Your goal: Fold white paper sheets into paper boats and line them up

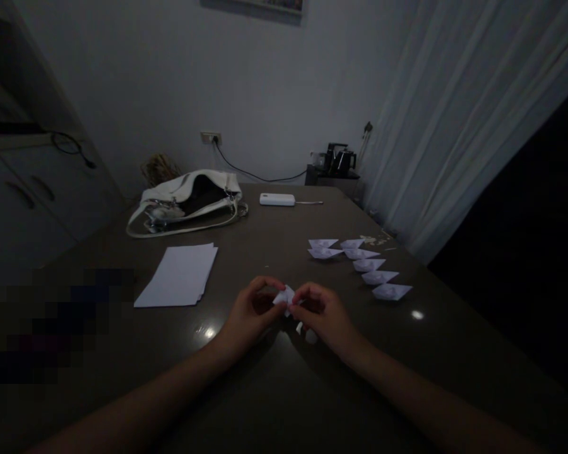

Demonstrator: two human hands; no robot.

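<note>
Between my two hands, just above the dark table (pixel 246 397), is a small folded piece of white paper (pixel 286 295). My left hand (pixel 253 309) pinches its left side with thumb and fingertips. From the right, my right hand (pixel 324 315) pinches the other side; both sets of fingertips nearly meet and partly cover the paper. Under my right hand lie small white scraps (pixel 311 337), partly hidden. Several folded white paper boats (pixel 379 277) stand in a slanting row to the right, with more beside the row's far end. To the left rests a stack of white paper sheets (pixel 177 277).
A white handbag (pixel 189 189) lies at the back left. Near the far edge is a white power bank (pixel 277 199) with a short cable. Small light bits (pixel 369 240) lie by the right edge. A black kettle (pixel 343 162) stands beyond the table.
</note>
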